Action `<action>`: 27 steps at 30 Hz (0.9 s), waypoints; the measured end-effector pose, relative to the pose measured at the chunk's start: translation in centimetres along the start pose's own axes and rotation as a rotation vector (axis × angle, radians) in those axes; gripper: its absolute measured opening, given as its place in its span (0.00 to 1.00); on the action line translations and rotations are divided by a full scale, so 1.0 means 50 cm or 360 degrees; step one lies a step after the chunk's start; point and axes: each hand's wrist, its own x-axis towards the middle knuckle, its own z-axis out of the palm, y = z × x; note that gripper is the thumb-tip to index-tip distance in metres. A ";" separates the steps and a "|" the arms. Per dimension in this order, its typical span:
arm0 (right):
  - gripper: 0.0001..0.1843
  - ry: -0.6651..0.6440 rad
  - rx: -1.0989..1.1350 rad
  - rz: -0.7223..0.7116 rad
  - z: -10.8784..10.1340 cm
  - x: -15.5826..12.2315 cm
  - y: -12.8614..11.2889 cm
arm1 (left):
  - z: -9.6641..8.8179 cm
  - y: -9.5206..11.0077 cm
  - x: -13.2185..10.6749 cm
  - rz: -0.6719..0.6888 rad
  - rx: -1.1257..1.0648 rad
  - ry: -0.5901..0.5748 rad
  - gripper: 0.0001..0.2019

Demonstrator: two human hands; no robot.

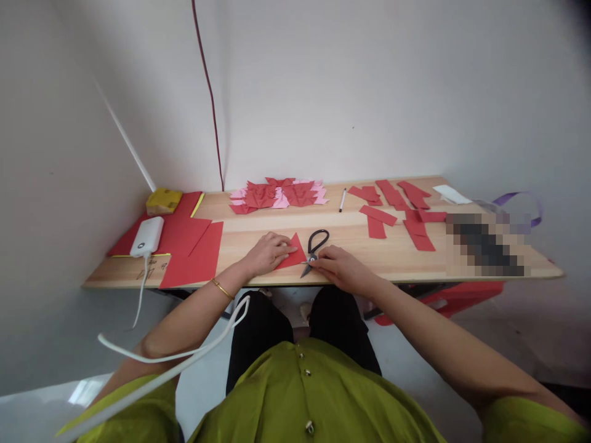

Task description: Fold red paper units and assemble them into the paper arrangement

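Observation:
My left hand point(269, 253) is closed with bent fingers on a red paper triangle point(297, 246), pinning it to the table near the front edge. Just to the right, a pair of scissors point(313, 256) has its blades apart, pointing down and left beside the paper's right corner. One black handle loop sticks up; the other is hidden by my right hand point(345, 267). The fingers of that hand are closed on the scissors around the pivot.
Folded red and pink paper pieces point(279, 194) lie along the back. A pen point(342, 200) separates them from several red paper strips point(390, 195). On the left are red sheets point(196, 255), a white power bank point(146, 237) with a cable, and a yellow-wrapped block point(164, 201).

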 end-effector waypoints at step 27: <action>0.16 0.0010 -0.0079 -0.0041 0.018 0.017 -0.022 | 0.001 0.001 -0.011 -0.0069 0.0164 -0.0029 0.19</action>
